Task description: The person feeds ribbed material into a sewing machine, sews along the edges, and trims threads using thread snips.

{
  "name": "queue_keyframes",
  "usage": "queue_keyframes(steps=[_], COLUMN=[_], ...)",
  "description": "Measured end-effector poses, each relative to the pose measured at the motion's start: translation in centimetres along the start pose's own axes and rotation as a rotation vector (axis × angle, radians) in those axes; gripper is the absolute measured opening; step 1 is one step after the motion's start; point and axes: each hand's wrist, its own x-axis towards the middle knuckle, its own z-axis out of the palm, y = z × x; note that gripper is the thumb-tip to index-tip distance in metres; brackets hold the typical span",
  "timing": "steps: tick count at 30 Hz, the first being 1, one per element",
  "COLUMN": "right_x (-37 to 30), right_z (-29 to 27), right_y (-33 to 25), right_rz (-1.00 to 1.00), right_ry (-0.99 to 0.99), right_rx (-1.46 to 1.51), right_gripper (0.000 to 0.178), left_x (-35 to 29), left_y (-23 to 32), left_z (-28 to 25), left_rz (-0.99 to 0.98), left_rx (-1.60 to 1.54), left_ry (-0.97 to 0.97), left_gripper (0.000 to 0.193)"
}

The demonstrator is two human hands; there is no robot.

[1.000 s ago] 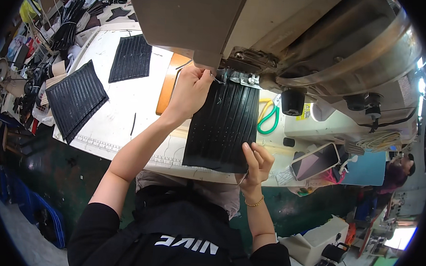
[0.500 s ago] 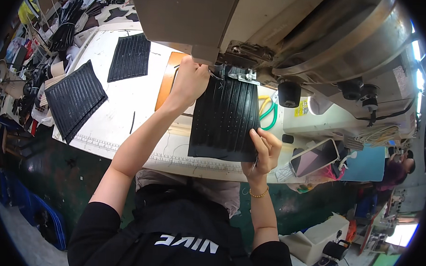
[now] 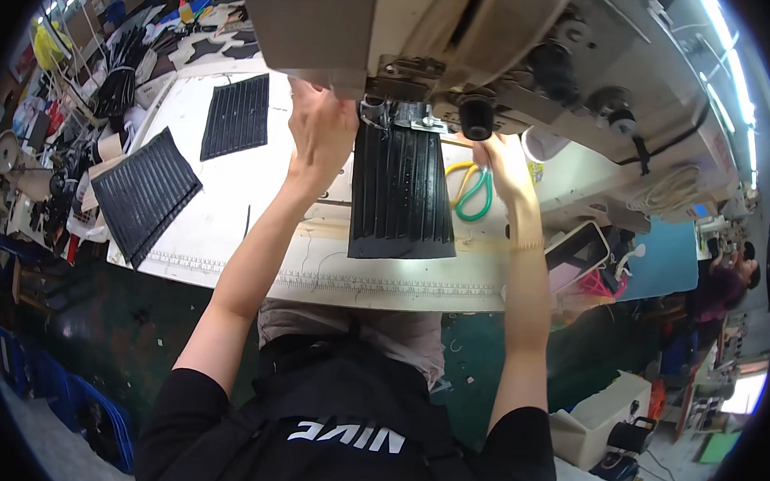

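Observation:
A black ribbed panel (image 3: pixel 405 198) lies under the presser foot (image 3: pixel 429 123) of a sewing machine (image 3: pixel 326 33), its near end flat on the white table. My left hand (image 3: pixel 319 131) is just left of the panel's far end, fingers curled; the machine head covers the fingertips, so what they hold is hidden. To the right of the panel, my right hand (image 3: pixel 506 167) reaches up beside a black knob (image 3: pixel 477 117), with most of its fingers out of sight. Scissors with green and yellow handles (image 3: pixel 474 200) lie between the panel and my right forearm.
Two more ribbed pieces, a far panel (image 3: pixel 236 117) and a nearer stack (image 3: pixel 148 191), lie on the left of the table (image 3: pixel 264 221). A ruler strip (image 3: pixel 382 286) runs along its front edge. On the right are a phone-like framed object (image 3: pixel 580 251) and a blue sheet (image 3: pixel 662 264).
My right hand has let go of the panel's near right edge and moved up beside the machine head. My left hand has shifted slightly left, off the panel. The whole view has tilted a little.

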Motion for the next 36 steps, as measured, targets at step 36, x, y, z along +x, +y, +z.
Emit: queue_keyframes(steps=[36], right_x=[-11.3], right_z=[2.1], right_y=[3.3], right_rz=[-0.077], right_ry=[0.536], right_rx=[-0.747], right_gripper=[0.03], left_x=[-5.5], left_y=[-5.3], left_z=[-17.0], left_rz=[-0.185], left_rx=[-0.716], left_ry=[-1.845], left_gripper=[0.022])
